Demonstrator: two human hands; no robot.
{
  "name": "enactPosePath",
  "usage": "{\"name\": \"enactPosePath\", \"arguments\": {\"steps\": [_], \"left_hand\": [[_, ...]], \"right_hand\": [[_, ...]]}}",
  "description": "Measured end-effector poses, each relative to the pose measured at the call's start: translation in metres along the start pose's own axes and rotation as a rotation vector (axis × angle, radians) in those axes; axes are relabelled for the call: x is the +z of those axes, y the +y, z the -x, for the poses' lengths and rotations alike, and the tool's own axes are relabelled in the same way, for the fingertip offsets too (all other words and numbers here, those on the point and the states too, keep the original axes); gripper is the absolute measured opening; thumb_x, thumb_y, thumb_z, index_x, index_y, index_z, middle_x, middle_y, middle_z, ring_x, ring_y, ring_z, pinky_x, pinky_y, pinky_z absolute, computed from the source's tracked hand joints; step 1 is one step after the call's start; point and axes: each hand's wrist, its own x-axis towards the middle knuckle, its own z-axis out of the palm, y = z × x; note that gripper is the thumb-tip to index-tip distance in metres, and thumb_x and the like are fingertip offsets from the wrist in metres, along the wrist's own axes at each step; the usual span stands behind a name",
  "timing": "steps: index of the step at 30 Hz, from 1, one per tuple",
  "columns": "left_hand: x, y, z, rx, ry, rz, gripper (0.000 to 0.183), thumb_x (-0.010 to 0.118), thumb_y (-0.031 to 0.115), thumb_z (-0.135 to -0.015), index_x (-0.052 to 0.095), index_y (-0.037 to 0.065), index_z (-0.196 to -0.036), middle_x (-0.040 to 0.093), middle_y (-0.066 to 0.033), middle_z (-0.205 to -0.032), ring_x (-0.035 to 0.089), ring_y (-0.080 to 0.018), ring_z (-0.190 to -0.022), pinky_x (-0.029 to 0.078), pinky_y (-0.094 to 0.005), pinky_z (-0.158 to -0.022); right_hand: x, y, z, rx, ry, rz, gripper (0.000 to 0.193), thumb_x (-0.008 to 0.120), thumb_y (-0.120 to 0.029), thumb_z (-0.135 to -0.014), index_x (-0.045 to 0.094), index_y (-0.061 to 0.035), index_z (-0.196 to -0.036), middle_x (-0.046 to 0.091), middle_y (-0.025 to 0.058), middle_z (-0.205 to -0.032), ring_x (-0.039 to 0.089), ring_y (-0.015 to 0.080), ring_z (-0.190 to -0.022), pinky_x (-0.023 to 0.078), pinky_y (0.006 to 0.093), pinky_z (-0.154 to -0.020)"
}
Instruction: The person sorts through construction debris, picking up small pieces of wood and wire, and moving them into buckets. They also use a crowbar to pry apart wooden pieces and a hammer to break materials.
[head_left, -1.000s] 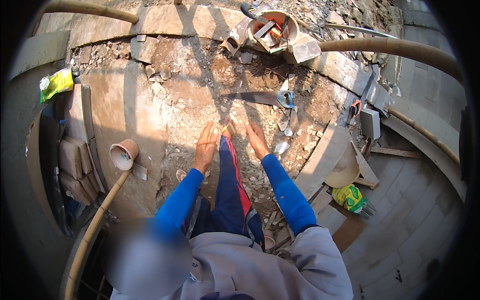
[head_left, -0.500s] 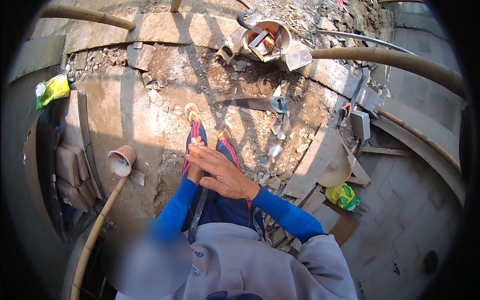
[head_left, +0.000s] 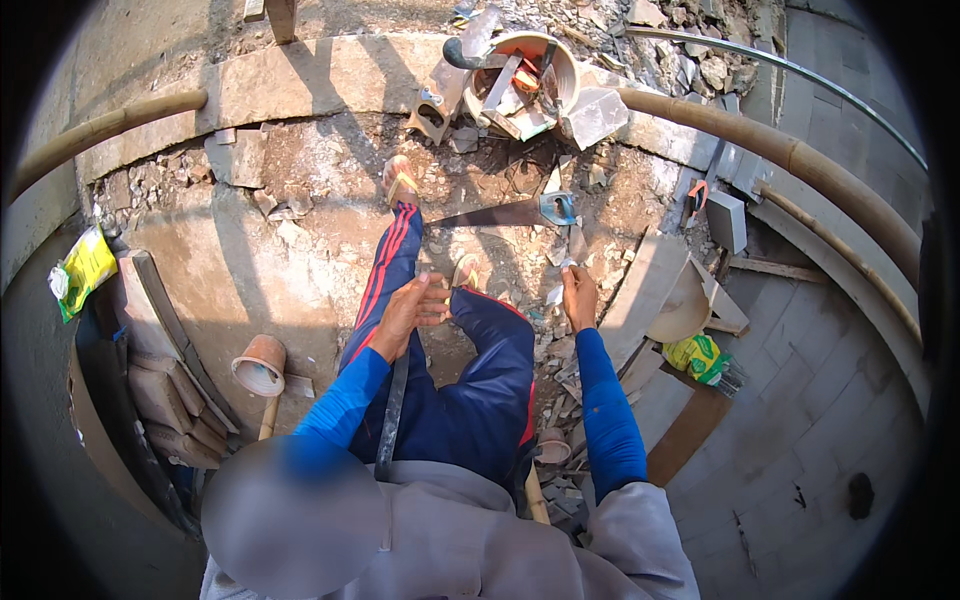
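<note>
No longer pressed together as half a second earlier, the left hand (head_left: 408,312) and the right hand (head_left: 578,297) are now being held well apart, and the left foot (head_left: 402,180) is now being planted farther off. Below them, the rubble-strewn ground (head_left: 335,185) is being crossed by shadows. At the far right, a thick bamboo pole (head_left: 790,152) is running from beside the tool bucket toward the right edge. The dark blue trousers (head_left: 480,355) are being seen with the right knee bent. A pale board (head_left: 645,285) is lying just to the right of the right hand. Farther off, a handsaw (head_left: 500,215) is lying flat, its blue handle pointing right and its blade tip near the left foot. Beyond it, the bucket (head_left: 566,68) is being filled by jumbled tools. The left hand is being held in front of the trousers, its fingers loosely spread. The right hand's fingers are being curled inward over the rubble. On the left, a small orange-brown pot (head_left: 259,365) is lying tipped. A white scrap (head_left: 555,296) is lying just left of the right hand. A smaller pale piece (head_left: 568,262) is showing at its fingertips; whether it is being pinched cannot be told.
</note>
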Motion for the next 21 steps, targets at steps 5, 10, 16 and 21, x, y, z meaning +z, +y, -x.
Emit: {"name": "enactPosePath", "arguments": {"steps": [5,10,16,21], "left_hand": [[-0.041,-0.005,-0.071,-0.084,0.104,0.209,0.074,0.045,0.063,-0.101,0.045,0.004,-0.147,0.065,-0.0140,-0.120,0.067,-0.0223,-0.102,0.054,-0.0357,-0.081],[-0.050,-0.027,-0.127,-0.247,0.180,0.083,0.070,0.048,0.060,-0.101,0.050,0.004,-0.143,0.066,-0.0128,-0.116,0.067,-0.0208,-0.095,0.053,-0.0341,-0.076],[-0.043,-0.027,-0.152,-0.233,0.239,0.014,0.061,0.054,0.057,-0.100,0.059,0.006,-0.132,0.068,-0.0097,-0.107,0.069,-0.0157,-0.085,0.055,-0.0284,-0.067],[-0.034,-0.024,-0.154,-0.239,0.277,0.107,0.054,0.054,0.049,-0.103,0.060,0.003,-0.131,0.069,-0.0086,-0.101,0.068,-0.0149,-0.080,0.053,-0.0279,-0.064]], "right_hand": [[0.043,-0.026,-0.086,-0.196,-0.042,0.073,0.049,0.062,-0.035,-0.096,0.065,0.0050,-0.124,0.071,0.0245,-0.116,0.070,0.0362,-0.102,0.052,0.0422,-0.091],[0.066,-0.103,-0.146,-0.285,-0.051,0.116,0.052,0.064,-0.036,-0.097,0.062,0.0050,-0.129,0.071,0.0215,-0.117,0.071,0.0285,-0.100,0.054,0.0387,-0.087],[0.053,-0.110,-0.231,-0.407,0.374,0.179,0.034,0.064,-0.021,-0.097,0.064,0.0014,-0.124,0.070,0.0137,-0.100,0.066,0.0198,-0.088,0.054,0.0352,-0.077],[0.052,-0.157,-0.256,-0.565,0.347,0.443,0.032,0.069,-0.019,-0.093,0.063,-0.0004,-0.118,0.067,0.0180,-0.098,0.066,0.0340,-0.087,0.054,0.0454,-0.076]]}}
